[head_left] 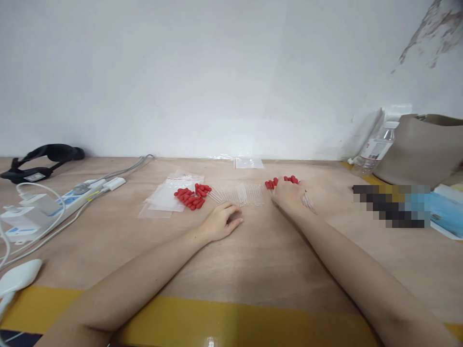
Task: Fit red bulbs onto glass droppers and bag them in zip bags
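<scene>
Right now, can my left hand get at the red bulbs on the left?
Likely yes: the left hand is close to those red bulbs, and nothing visible seems to block the way.

We can read no text: the print on the bottle label (375, 150) and white tag (35, 177) is too small.

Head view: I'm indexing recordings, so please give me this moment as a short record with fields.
Left hand: just in front of a row of clear tubes; nothing visibly held
Right hand: over the right-hand red pieces; its grip is hidden
Left-hand red pieces: heaped at the edge of flat plastic bags
Surface: wood-toned table with a yellow front band
Far left: power strip with plugs and cables
Far right: clear bottle with a white cap
</scene>
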Motion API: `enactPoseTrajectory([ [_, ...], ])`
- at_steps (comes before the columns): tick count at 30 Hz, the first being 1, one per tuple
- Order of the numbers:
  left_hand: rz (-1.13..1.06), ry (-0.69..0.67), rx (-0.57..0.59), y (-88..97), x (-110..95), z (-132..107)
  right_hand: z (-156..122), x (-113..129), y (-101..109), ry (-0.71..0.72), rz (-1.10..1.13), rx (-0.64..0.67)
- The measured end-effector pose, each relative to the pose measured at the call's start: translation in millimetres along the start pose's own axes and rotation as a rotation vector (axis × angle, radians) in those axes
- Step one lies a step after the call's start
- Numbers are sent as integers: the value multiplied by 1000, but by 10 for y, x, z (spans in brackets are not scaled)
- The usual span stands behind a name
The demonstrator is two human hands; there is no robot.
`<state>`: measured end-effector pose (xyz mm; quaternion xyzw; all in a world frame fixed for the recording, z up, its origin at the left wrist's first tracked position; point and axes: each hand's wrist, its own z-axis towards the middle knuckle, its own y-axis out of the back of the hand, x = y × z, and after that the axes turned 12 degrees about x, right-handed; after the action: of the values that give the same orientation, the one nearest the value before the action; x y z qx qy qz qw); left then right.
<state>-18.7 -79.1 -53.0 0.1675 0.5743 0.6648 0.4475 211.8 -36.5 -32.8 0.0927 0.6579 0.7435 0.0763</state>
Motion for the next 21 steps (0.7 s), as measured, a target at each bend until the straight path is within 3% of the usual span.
enactPoseTrajectory([
  [4,11,-7,-5,4,4,9,-78,68,29,85,-2,-60],
  [8,30,-4,-13,1,-12,0,-128,191,-7,150,47,43],
  [14,164,87,-54,51,11,27,-103,286,-25,99,94,125],
  [17,277,239,-165,225,160,74,-86,300,-14,87,108,136],
  [21,394,591,-248,578,492,70,-74,317,-19,85,121,155],
])
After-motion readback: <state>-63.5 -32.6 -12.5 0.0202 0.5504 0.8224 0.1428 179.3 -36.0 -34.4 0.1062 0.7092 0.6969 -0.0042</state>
